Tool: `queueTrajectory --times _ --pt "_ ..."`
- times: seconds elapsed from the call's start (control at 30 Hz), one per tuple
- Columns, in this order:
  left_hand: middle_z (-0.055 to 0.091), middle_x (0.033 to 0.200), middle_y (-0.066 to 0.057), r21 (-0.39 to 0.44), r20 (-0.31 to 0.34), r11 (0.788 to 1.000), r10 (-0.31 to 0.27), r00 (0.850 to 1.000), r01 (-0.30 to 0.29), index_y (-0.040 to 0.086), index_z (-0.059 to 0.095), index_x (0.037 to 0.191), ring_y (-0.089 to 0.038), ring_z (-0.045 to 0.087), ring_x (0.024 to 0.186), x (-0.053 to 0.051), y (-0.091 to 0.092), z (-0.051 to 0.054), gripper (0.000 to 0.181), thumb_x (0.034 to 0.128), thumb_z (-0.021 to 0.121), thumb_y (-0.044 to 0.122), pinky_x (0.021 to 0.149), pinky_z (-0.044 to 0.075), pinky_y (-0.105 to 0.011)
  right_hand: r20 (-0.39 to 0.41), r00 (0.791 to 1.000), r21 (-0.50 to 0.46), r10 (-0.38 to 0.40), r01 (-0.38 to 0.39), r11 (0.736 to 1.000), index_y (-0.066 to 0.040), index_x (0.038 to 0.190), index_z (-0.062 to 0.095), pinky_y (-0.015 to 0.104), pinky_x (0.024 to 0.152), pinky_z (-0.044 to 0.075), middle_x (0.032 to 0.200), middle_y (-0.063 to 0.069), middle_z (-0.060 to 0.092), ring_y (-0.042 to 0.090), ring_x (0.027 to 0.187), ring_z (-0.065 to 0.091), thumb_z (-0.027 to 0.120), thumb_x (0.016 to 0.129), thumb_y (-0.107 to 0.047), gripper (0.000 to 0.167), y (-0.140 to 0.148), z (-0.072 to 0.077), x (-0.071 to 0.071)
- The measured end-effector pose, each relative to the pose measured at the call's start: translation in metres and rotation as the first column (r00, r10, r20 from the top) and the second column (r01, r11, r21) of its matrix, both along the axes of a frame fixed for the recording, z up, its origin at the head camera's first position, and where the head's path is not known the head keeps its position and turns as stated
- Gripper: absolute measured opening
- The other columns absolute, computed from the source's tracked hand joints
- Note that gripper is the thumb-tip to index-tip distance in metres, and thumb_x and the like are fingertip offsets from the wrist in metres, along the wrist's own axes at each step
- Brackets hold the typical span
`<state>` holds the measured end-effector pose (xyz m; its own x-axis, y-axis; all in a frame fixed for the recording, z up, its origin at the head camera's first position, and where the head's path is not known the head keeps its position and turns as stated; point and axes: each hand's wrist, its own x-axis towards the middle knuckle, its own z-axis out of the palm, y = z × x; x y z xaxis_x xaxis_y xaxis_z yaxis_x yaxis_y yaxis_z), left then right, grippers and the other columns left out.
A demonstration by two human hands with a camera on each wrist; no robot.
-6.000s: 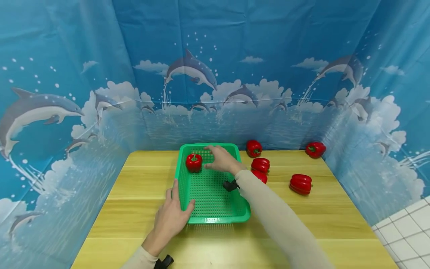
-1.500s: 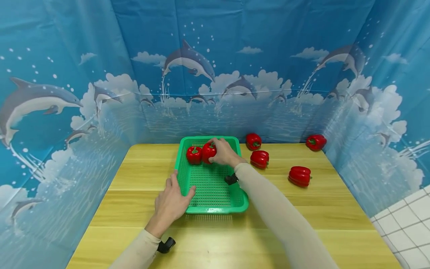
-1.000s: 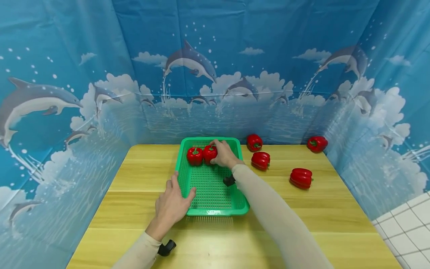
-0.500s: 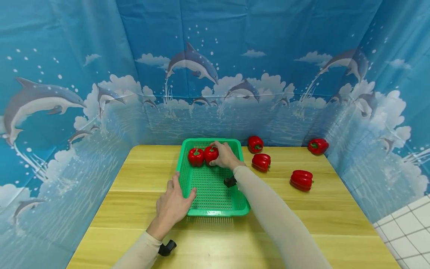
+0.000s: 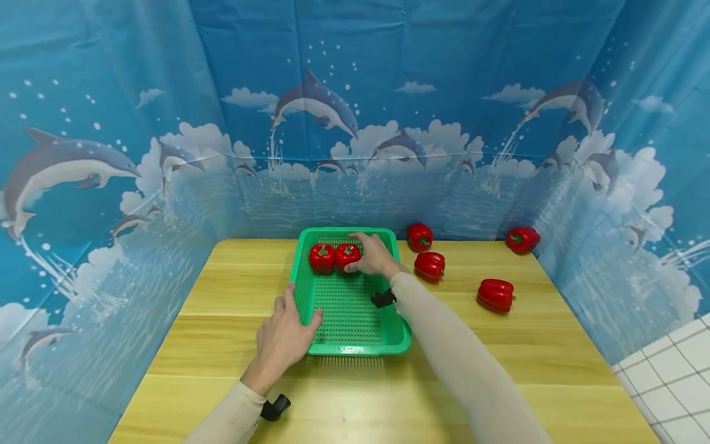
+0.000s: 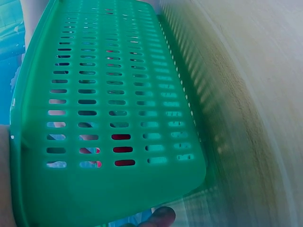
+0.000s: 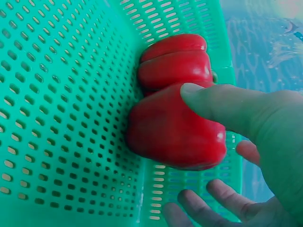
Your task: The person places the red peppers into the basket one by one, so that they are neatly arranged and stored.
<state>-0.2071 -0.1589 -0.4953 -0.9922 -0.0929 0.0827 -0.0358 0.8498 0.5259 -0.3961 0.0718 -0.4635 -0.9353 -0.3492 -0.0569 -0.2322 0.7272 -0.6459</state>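
Observation:
A green slotted plastic basket point(image 5: 355, 350) stands on the wooden table. Inside, near its back, two red bell peppers sit side by side: one point(image 5: 322, 259) on the left, another point(image 5: 346, 258) on the right. My right hand point(image 5: 375, 256) is over the basket beside the right-hand pepper. In the right wrist view the thumb point(image 7: 208, 100) lies against that pepper point(image 7: 177, 130), while the other fingers are spread and apart from it. My left hand point(image 5: 285, 336) holds the basket's left front corner, thumb over the rim, fingers outside. A fingertip point(image 6: 163, 216) shows past the basket wall point(image 6: 113, 189) in the left wrist view.
Right of the basket lie more red bell peppers: one at the back point(image 5: 420, 237), one just in front of it point(image 5: 429, 266), one farther right point(image 5: 495, 295) and one in the far right corner point(image 5: 522, 240). A dolphin-print curtain point(image 5: 355, 191) borders the table point(image 5: 238, 296).
Six seconds ago one pepper was in the basket. My right hand has since set a second one beside it, taken from the group on the right, and has just loosened its fingers from it.

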Motion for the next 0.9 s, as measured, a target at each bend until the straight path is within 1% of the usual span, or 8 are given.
queueTrajectory --times 0.1,0.17,0.33,0.47,0.6,0.7,0.77,0.9 --pt "0.064 0.157 -0.030 0.001 0.002 1.000 -0.002 1.000 0.002 0.007 0.023 0.184 -0.023 0.047 0.051 0.000 0.000 0.001 0.102 0.1113 0.068 0.061 0.046 0.038 -0.034 -0.002 1.000 0.009 0.003 -0.003 1.000 -0.021 0.178 0.048 0.069 0.128 0.051 0.178 0.024 0.045 0.045 0.164 0.046 0.096 0.100 -0.029 0.093 0.003 0.001 -0.002" --pt "0.064 0.157 -0.030 0.002 0.005 1.000 -0.003 1.000 0.003 0.007 0.022 0.184 -0.023 0.047 0.051 -0.001 0.000 0.001 0.101 0.1113 0.069 0.060 0.046 0.038 -0.034 -0.007 1.000 0.009 0.006 -0.006 1.000 -0.022 0.178 0.048 0.069 0.126 0.053 0.179 0.024 0.045 0.046 0.164 0.046 0.097 0.099 -0.031 0.094 0.006 0.002 -0.004" --pt "0.064 0.157 -0.030 0.010 0.003 1.000 -0.003 1.000 0.003 0.007 0.023 0.184 -0.024 0.048 0.051 -0.002 0.001 0.002 0.101 0.1115 0.069 0.060 0.046 0.039 -0.035 -0.027 0.999 0.001 0.017 -0.017 1.000 -0.019 0.179 0.047 0.070 0.124 0.054 0.178 0.025 0.048 0.048 0.164 0.046 0.095 0.101 -0.032 0.092 0.011 0.011 -0.002" --pt "0.065 0.156 -0.030 0.014 0.002 1.000 -0.002 1.000 0.002 0.007 0.023 0.184 -0.024 0.048 0.052 -0.002 0.001 0.001 0.102 0.1116 0.067 0.063 0.046 0.039 -0.035 -0.041 0.999 -0.025 0.021 -0.022 0.999 -0.016 0.179 0.046 0.068 0.124 0.054 0.173 0.026 0.051 0.047 0.158 0.051 0.091 0.104 -0.027 0.089 0.015 0.021 0.005" --pt "0.066 0.153 -0.029 0.003 0.003 1.000 0.004 1.000 -0.004 0.007 0.023 0.184 -0.024 0.048 0.052 -0.002 0.000 0.001 0.102 0.1114 0.067 0.063 0.046 0.039 -0.035 -0.065 0.997 -0.033 0.030 -0.032 0.999 -0.014 0.179 0.045 0.063 0.117 0.058 0.168 0.027 0.051 0.043 0.147 0.056 0.090 0.105 -0.029 0.088 0.022 0.027 0.012" --pt "0.066 0.153 -0.030 0.005 0.001 1.000 0.005 1.000 -0.005 0.006 0.023 0.184 -0.024 0.048 0.052 -0.002 0.000 0.000 0.101 0.1116 0.068 0.062 0.046 0.039 -0.035 -0.076 0.997 -0.049 0.035 -0.038 0.998 -0.014 0.179 0.046 0.062 0.111 0.058 0.168 0.027 0.051 0.044 0.140 0.057 0.090 0.105 -0.029 0.086 0.029 0.034 0.017" --pt "0.065 0.155 -0.030 0.009 -0.003 1.000 0.004 1.000 -0.004 0.006 0.024 0.184 -0.024 0.048 0.051 -0.001 0.000 0.000 0.101 0.1116 0.068 0.062 0.046 0.039 -0.035 -0.084 0.996 -0.057 0.035 -0.040 0.998 -0.015 0.178 0.048 0.062 0.110 0.058 0.170 0.027 0.050 0.046 0.140 0.058 0.090 0.105 -0.028 0.086 0.035 0.038 0.019" --pt "0.064 0.158 -0.030 0.011 0.000 1.000 0.009 1.000 -0.009 0.007 0.024 0.184 -0.023 0.046 0.051 0.000 -0.001 0.000 0.101 0.1117 0.068 0.062 0.047 0.039 -0.035 -0.088 0.996 -0.079 0.032 -0.039 0.996 -0.019 0.178 0.048 0.066 0.115 0.059 0.172 0.028 0.047 0.052 0.149 0.059 0.091 0.105 -0.030 0.085 0.048 0.042 0.024"
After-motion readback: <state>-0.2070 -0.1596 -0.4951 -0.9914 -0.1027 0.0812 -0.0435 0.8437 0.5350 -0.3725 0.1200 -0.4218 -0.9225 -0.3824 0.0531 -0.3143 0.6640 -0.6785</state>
